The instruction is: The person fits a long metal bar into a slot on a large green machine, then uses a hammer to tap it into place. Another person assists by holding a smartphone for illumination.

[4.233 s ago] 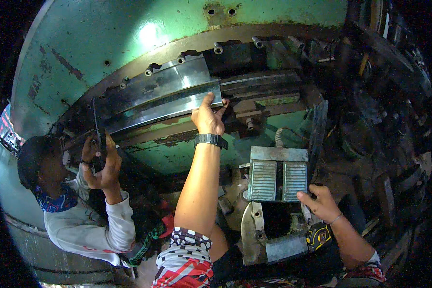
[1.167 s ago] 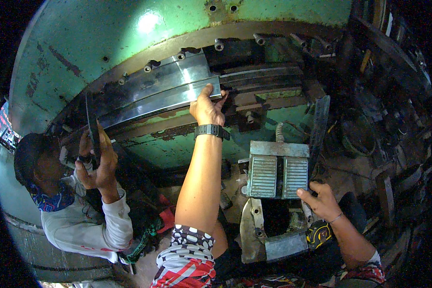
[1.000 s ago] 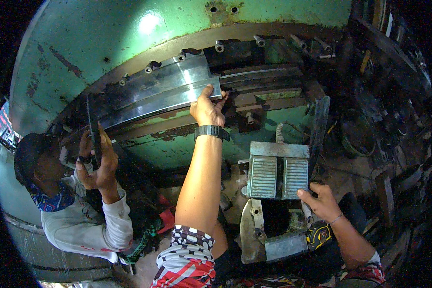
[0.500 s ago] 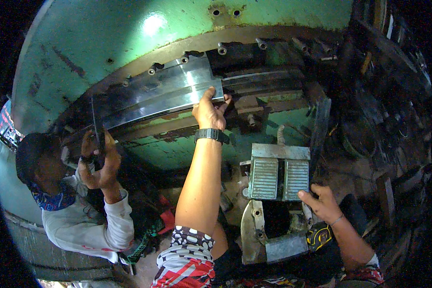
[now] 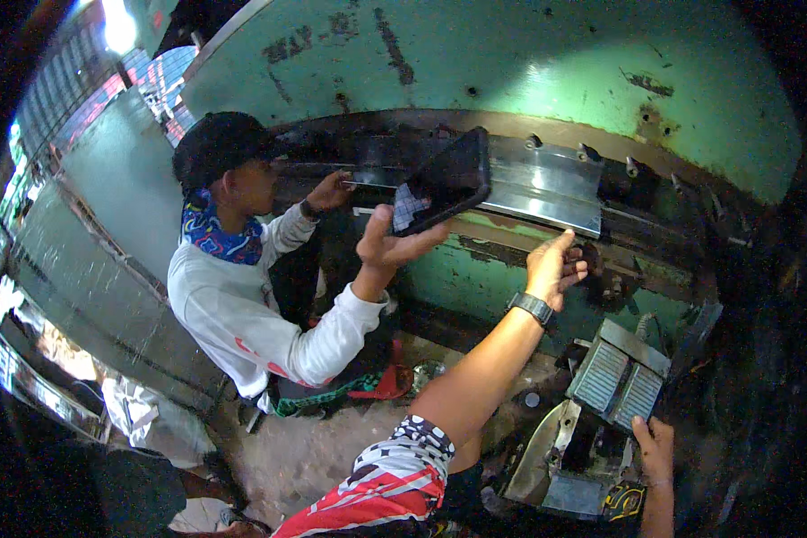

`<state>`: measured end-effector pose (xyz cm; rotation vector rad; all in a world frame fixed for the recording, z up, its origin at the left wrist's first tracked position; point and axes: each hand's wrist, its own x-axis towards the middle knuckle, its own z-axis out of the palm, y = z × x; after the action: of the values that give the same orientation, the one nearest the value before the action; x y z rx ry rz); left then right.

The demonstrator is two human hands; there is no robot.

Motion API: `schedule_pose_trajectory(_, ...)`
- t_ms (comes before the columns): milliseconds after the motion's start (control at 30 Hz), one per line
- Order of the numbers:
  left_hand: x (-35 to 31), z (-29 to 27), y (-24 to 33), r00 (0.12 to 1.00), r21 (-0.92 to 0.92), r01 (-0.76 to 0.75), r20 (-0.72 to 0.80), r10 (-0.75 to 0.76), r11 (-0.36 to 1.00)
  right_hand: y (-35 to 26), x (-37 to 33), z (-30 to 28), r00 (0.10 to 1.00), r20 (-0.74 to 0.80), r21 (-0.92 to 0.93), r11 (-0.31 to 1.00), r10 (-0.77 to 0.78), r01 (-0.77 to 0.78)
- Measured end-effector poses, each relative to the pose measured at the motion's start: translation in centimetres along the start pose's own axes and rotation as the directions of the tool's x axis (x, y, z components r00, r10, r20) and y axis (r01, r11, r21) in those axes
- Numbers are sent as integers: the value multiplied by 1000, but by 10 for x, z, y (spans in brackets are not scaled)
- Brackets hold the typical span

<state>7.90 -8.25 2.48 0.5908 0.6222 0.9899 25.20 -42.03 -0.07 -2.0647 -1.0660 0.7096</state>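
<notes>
A shiny sheet [image 5: 547,184] was on the green machine [image 5: 646,72], with one corner nearest the person's left hand [image 5: 551,271]. That hand was just below the sheet. It was loose and part way wide, with some fingers bent off to the right. One tip was up by the sheet's edge, but I cannot tell if it touched. A black watch [image 5: 531,308] was on that wrist.

The right hand [image 5: 658,446] was lower than the sheet and farther right, at the pedal box [image 5: 605,380]. Its thumb lay on the low edge of the box. I cannot tell how tight it held.

The pedal box was tipped, below the sheet and to its right. It had two ribbed pedals. A metal frame [image 5: 542,453] was next to it, farther from the sheet.

A co-worker [image 5: 242,305] in a white top and a dark cap [image 5: 224,152] was left of the sheet. One hand [image 5: 390,247] held a dark phone [image 5: 453,179], which hid part of the sheet. Bolts [image 5: 632,168] stuck out along the sheet's top edge and on past its right end. A bright lamp [image 5: 118,27] was far left of the sheet.
</notes>
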Motion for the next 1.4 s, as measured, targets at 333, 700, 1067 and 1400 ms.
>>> schedule_pose_trajectory(333,-12,9,8,1000,-61,-17,23,18,998,13,3,2,1000,-16,26,1000,-4,5)
schedule_pose_trajectory(700,0,4,3,999,-84,-29,43,32,996,5,0,8,991,-71,4,993,-117,117)
schedule_pose_trajectory(1067,-3,11,2,999,-89,-3,54,8,996,13,0,12,996,-79,91,995,-33,40)
schedule_pose_trajectory(1400,0,10,-1,996,-82,-13,84,20,997,12,1,8,996,-59,56,996,-69,72)
